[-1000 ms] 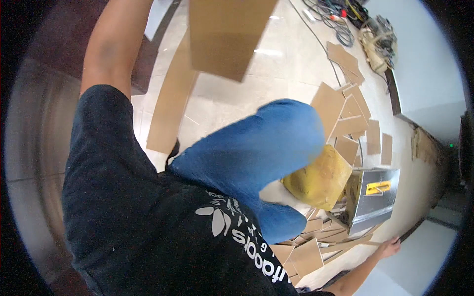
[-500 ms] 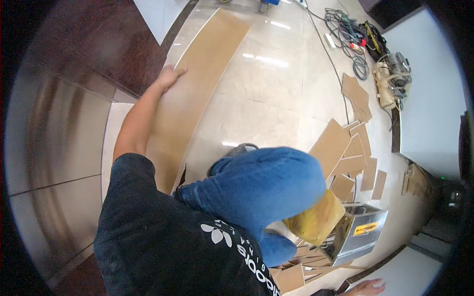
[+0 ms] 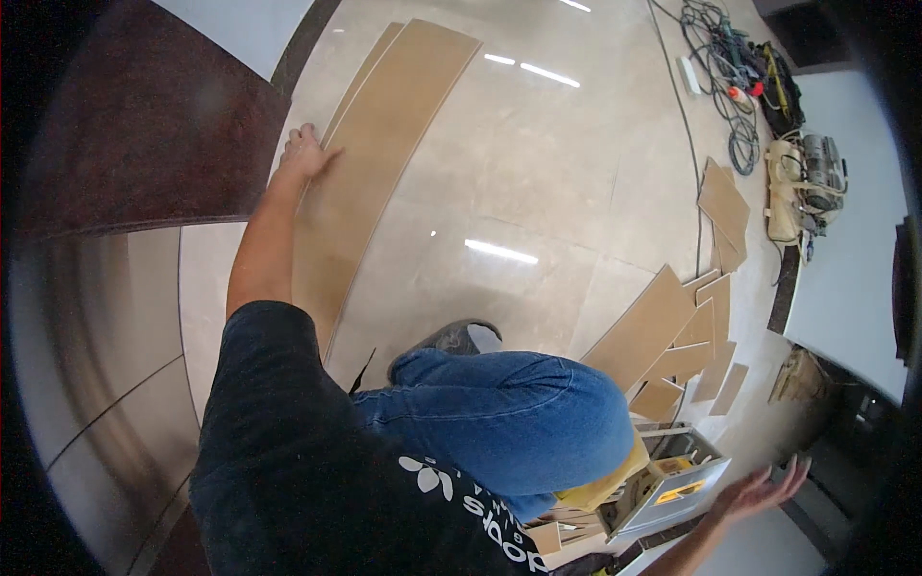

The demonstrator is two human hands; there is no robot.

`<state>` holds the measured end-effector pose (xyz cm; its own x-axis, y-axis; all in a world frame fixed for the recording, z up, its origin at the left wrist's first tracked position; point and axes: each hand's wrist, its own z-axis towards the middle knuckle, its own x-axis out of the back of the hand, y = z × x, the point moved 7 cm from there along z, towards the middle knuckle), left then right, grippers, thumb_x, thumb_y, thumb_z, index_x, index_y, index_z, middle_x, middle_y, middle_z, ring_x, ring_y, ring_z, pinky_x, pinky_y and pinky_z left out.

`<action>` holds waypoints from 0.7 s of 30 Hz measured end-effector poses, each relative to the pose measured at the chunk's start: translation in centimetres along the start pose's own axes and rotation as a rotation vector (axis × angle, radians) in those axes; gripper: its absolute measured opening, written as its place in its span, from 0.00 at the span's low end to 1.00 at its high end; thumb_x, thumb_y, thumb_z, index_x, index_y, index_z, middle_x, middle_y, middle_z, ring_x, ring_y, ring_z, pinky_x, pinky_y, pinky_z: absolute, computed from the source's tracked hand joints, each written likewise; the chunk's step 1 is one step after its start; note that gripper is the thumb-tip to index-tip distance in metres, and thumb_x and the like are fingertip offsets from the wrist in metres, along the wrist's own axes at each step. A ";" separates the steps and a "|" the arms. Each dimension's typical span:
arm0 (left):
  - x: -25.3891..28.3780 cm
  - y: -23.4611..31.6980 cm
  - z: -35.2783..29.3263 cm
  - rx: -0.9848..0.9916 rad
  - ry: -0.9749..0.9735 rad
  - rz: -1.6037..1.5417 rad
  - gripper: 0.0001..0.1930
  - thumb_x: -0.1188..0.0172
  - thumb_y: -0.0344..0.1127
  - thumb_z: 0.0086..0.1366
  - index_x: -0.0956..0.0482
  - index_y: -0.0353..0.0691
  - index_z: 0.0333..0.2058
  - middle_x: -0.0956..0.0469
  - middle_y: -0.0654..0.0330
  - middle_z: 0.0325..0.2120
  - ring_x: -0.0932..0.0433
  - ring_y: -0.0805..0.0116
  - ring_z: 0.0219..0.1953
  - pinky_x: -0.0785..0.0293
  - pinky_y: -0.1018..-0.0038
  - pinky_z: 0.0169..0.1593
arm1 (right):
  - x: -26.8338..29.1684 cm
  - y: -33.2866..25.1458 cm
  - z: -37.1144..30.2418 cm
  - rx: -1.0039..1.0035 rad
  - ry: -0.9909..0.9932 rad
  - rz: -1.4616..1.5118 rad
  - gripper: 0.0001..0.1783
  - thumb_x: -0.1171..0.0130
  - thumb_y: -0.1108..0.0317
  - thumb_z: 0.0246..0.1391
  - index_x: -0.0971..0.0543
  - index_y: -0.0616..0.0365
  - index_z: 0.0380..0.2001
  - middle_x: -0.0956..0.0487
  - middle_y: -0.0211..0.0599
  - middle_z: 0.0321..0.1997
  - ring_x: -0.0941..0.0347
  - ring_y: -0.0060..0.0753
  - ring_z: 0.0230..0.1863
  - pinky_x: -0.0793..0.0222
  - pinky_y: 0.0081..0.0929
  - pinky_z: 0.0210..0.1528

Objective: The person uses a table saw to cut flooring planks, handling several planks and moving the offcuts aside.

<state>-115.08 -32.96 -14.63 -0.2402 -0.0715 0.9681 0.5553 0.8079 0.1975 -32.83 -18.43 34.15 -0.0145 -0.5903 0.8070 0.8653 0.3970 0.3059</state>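
Observation:
Two long, narrow light-brown boards lie on the floor to my left. The upper board [image 3: 375, 144] partly overlaps the lower board [image 3: 370, 77], of which only a strip shows along the left edge. My left hand [image 3: 305, 158] rests at the left edge of the boards, fingers apart and thumb stretched over the upper one. Out at the lower right, my right hand [image 3: 764, 490] is in the air with its fingers spread and nothing in it. Nearest to it is a silvery metal box [image 3: 706, 509] with a yellow label, beside a yellow block-like thing [image 3: 624, 475] near my knee.
Several cut board pieces [image 3: 639, 331] lie scattered and overlapping at right. Further off are tangled cables [image 3: 720, 58] and a beige compressor-like machine [image 3: 786, 197]. A dark red-brown panel [image 3: 163, 125] stands at the left, and a white wall [image 3: 845, 259] bounds the right.
My left hand has loosened from the board edge and its fingers have spread. The lower board's strip now shows. My right hand has risen further into view.

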 end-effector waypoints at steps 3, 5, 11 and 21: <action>-0.5 -0.4 0.5 0.085 -0.278 0.094 0.46 0.28 0.64 0.45 0.27 0.27 0.50 0.27 0.40 0.51 0.31 0.44 0.58 0.32 0.57 0.59 | -6.1 -4.4 3.5 0.004 -0.004 0.177 0.26 0.51 0.54 0.66 0.33 0.60 0.59 0.45 0.53 0.70 0.50 0.54 0.71 0.51 0.54 0.70; -0.7 0.7 0.7 0.099 -0.289 0.060 0.48 0.27 0.65 0.42 0.27 0.27 0.50 0.27 0.40 0.51 0.31 0.44 0.58 0.32 0.58 0.59 | -9.6 -7.1 4.9 -0.004 0.015 0.344 0.26 0.50 0.54 0.66 0.33 0.60 0.59 0.46 0.52 0.71 0.51 0.54 0.72 0.57 0.54 0.72; -2.9 1.6 -0.2 0.143 -0.350 -0.011 0.56 0.23 0.65 0.35 0.31 0.23 0.53 0.27 0.40 0.52 0.30 0.45 0.58 0.32 0.60 0.60 | -15.2 -17.9 6.4 -0.037 -0.023 0.638 0.25 0.43 0.63 0.58 0.30 0.61 0.58 0.43 0.56 0.70 0.48 0.54 0.72 0.55 0.48 0.72; -4.9 7.5 -3.2 0.048 -0.441 -0.177 0.54 0.20 0.58 0.35 0.34 0.23 0.54 0.28 0.36 0.51 0.26 0.47 0.54 0.29 0.63 0.57 | -19.1 -20.1 -0.3 -0.246 -0.183 0.770 0.25 0.43 0.63 0.60 0.31 0.58 0.58 0.43 0.57 0.69 0.44 0.58 0.67 0.46 0.49 0.67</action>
<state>-107.21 -28.44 -17.43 -0.6485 0.0366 0.7603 0.4403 0.8328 0.3355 -49.81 -15.40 12.44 0.5637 -0.0839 0.8217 0.7511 0.4659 -0.4677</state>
